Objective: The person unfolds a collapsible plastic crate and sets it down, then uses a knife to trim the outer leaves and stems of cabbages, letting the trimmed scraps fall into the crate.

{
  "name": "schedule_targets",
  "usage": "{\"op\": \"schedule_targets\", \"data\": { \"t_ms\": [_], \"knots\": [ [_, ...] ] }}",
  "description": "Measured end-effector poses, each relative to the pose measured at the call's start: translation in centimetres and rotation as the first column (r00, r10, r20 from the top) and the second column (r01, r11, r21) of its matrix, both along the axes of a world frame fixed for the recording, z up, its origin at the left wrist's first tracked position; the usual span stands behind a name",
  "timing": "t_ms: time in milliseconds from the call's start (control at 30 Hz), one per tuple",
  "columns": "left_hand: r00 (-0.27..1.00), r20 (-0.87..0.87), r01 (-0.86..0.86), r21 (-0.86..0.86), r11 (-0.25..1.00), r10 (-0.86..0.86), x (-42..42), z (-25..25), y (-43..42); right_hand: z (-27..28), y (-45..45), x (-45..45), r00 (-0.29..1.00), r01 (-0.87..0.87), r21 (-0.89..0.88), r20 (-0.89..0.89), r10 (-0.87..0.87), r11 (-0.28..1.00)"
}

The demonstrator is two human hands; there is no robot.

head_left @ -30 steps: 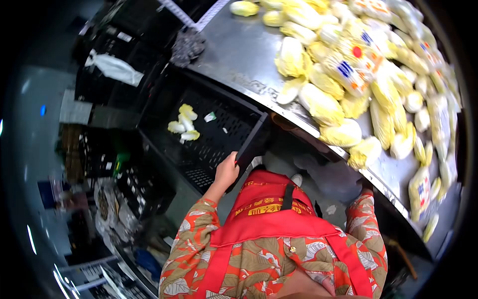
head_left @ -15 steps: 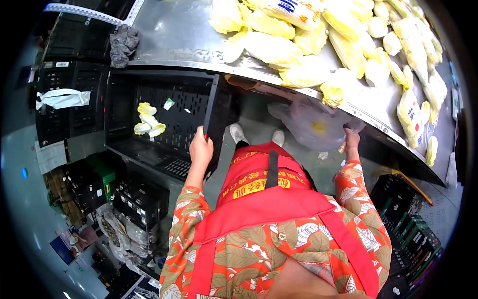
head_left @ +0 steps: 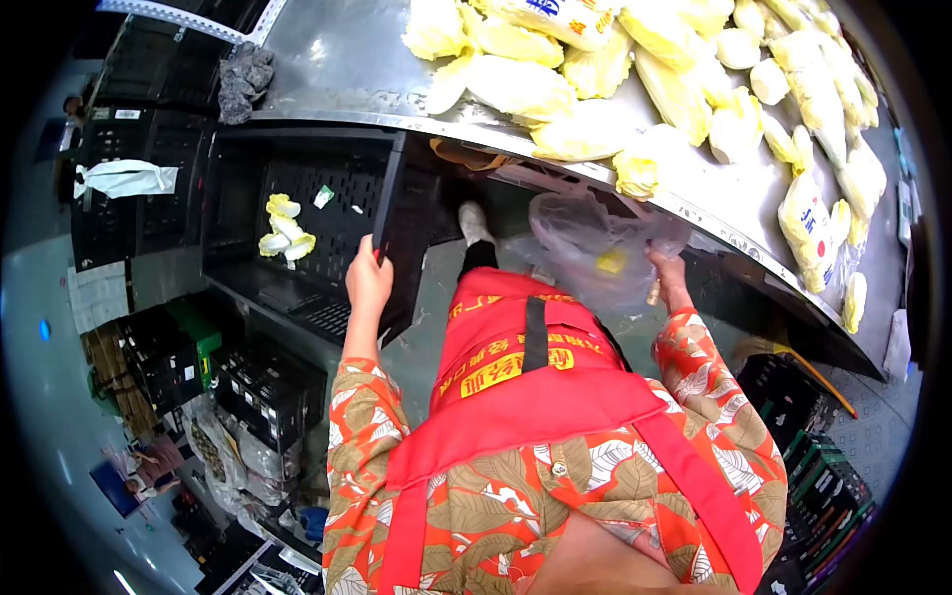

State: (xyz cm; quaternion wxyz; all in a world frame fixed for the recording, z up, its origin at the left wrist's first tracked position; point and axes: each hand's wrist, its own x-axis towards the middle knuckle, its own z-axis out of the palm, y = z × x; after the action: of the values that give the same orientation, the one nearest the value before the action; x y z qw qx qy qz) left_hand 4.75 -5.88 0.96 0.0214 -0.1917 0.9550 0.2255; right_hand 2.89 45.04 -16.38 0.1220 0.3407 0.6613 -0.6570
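Observation:
My left hand (head_left: 369, 283) is closed on the near right wall of a black plastic crate (head_left: 392, 198); a tiny red spot shows beside its fingers. Several loose yellow cabbage leaves (head_left: 286, 233) and a green-and-white scrap (head_left: 324, 196) lie inside the crate. Under the table's edge, my right hand (head_left: 670, 276) grips a clear plastic bag (head_left: 585, 233) by its side. Something small and yellow (head_left: 611, 261) shows through the film. A tan bit sticks out below that hand, too small to name.
Above, a metal table (head_left: 342, 59) carries many napa cabbages (head_left: 516, 87), some in printed wrap. A crumpled dark bag (head_left: 245, 81) lies at its left end. Stacked black crates (head_left: 268, 392) stand lower left, and more crates (head_left: 818, 486) lower right. A shoe (head_left: 474, 220) stands on the floor.
Both hands have shifted slightly left in view along with the crate and the bag. One of the two shoes has gone out of sight behind the red apron.

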Motion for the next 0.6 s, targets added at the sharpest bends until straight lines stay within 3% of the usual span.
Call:
{"op": "schedule_targets", "data": {
  "t_ms": [33,100,200,267,333,433,500,567,600],
  "knots": [
    [1.000,-0.022,-0.020,0.002,1.000,0.020,-0.1,0.3,-0.2,0.2,-0.6,0.0,1.000,-0.010,-0.042,0.020,0.011,0.999],
    [0.998,0.001,-0.058,-0.015,0.998,0.058,-0.5,0.4,-1.0,1.1,-1.8,0.7,0.971,-0.195,0.009,0.142,0.191,0.981],
    [0.997,-0.017,-0.076,-0.056,0.996,0.075,-1.0,-0.1,-2.5,3.6,-6.0,2.2,0.959,-0.259,-0.134,0.079,0.271,0.957],
    [0.996,-0.001,-0.088,-0.078,0.993,0.088,-1.2,-1.5,-2.9,3.2,-7.5,3.3,0.796,-0.567,-0.170,0.138,0.589,0.806],
    [0.990,0.043,-0.128,-0.127,0.984,0.134,-1.5,-1.6,-2.7,2.9,-9.9,3.7,0.693,-0.705,-0.140,0.070,0.718,0.695],
    [0.994,0.036,-0.096,-0.086,0.992,0.099,-1.2,-1.4,-2.7,4.6,-13.4,3.1,0.665,-0.714,-0.254,0.042,0.745,0.652],
    [0.988,0.133,-0.079,-0.035,0.996,0.083,-1.0,-1.3,-3.2,4.5,-14.9,2.6,0.639,-0.749,-0.232,-0.007,0.769,0.621],
    [0.998,-0.065,-0.025,-0.014,1.000,0.024,-0.9,-0.4,-2.2,4.2,-15.8,1.6,0.611,-0.781,-0.196,-0.043,0.790,0.593],
    [0.972,-0.182,0.117,-0.184,0.976,-0.151,-0.5,0.2,-2.0,4.0,-16.2,1.1,0.596,-0.784,-0.210,0.012,0.803,0.584]
  ]
}}
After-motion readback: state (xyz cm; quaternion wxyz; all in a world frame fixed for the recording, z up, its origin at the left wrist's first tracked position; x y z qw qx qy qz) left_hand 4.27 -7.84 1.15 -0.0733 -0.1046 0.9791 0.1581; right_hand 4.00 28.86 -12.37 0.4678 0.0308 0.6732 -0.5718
